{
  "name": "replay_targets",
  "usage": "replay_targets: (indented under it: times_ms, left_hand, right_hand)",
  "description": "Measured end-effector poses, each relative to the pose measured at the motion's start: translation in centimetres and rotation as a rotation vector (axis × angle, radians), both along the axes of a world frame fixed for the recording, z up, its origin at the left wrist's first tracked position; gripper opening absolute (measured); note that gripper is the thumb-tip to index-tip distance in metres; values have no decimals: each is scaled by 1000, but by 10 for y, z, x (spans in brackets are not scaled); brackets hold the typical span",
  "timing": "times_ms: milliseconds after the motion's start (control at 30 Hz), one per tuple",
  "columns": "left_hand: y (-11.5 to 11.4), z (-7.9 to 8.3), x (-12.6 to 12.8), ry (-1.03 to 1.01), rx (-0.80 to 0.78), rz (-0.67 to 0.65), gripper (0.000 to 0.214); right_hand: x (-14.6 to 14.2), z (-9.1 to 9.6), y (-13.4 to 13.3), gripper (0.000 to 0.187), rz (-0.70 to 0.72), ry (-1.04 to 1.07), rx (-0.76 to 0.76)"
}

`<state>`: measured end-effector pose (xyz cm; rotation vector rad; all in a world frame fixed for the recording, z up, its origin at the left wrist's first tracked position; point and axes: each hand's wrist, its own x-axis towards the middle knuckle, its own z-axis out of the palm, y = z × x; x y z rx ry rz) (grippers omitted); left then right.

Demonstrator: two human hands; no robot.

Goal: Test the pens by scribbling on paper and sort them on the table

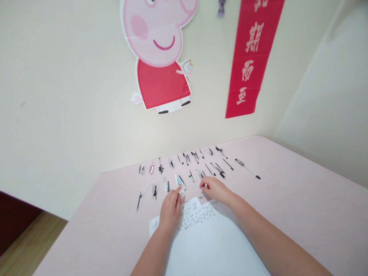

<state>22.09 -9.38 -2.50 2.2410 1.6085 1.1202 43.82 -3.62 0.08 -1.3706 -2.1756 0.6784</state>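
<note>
My left hand (171, 207) rests at the far edge of the written paper sheets (198, 214), its fingers drawn together around a small pale piece too small to name. Just beyond its fingertips lie a blue and white pen part (178, 181) and a dark blue pen refill (181, 180). To the right, my right hand (215, 188) has thumb and fingers pinched together; what they hold, if anything, is hidden. Small light bits (201, 196) lie below it on the table. A clear pen part (198, 174) is near its knuckles.
Dismantled black pens (161, 166) and refills lie in rows across the pink tabletop (301, 214). A longer clear pen with black ends (247, 168) lies at right. A pink pig cutout (163, 84) and red banner (247, 76) hang on the wall behind.
</note>
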Motion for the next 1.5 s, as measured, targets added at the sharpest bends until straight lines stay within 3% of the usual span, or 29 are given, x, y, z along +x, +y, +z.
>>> replay_targets:
  times_ms: [400,733,867,1000,1200,1333,1500]
  left_hand:
    - [1,-8,-3,-42,-47,25,23]
    - [0,-3,-4,-22,-69,4,17]
    - [0,-2,-3,-2,-70,1,16]
    - [-1,1,-2,15,-60,-1,17]
    - [-2,4,-1,8,-52,-10,15]
    - [-2,4,-1,7,-34,-20,14]
    - [-2,4,-1,9,-56,-31,15]
  right_hand:
    - [-17,5,-21,15,166,-400,115]
    - [-16,3,-22,17,155,-408,132]
    - [-15,6,-21,19,135,-273,116]
    - [-18,7,-17,20,88,29,106]
    - [-27,6,-15,8,-51,462,-152]
    - [-33,6,-19,6,-78,578,-239]
    - [-39,-3,-22,7,-94,596,-163]
